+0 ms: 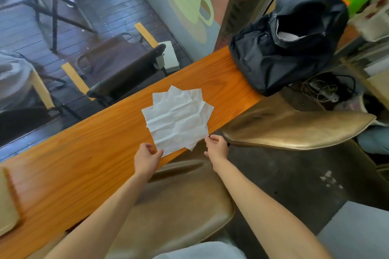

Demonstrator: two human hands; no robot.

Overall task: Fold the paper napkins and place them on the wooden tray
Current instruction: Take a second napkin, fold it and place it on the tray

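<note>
The left hand (pixel 148 159) and right hand (pixel 217 146) each pinch a near corner of the unfolded paper napkins (pixel 177 116). The napkins lie on the wooden counter (pixel 84 153). No legible writing shows.

I can read no words, labels, brands or numbers anywhere in front of me here.

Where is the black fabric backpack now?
In the head view, the black fabric backpack stands at the upper right, on the far end of the orange wooden counter, beyond the white paper napkins and apart from them.
</note>
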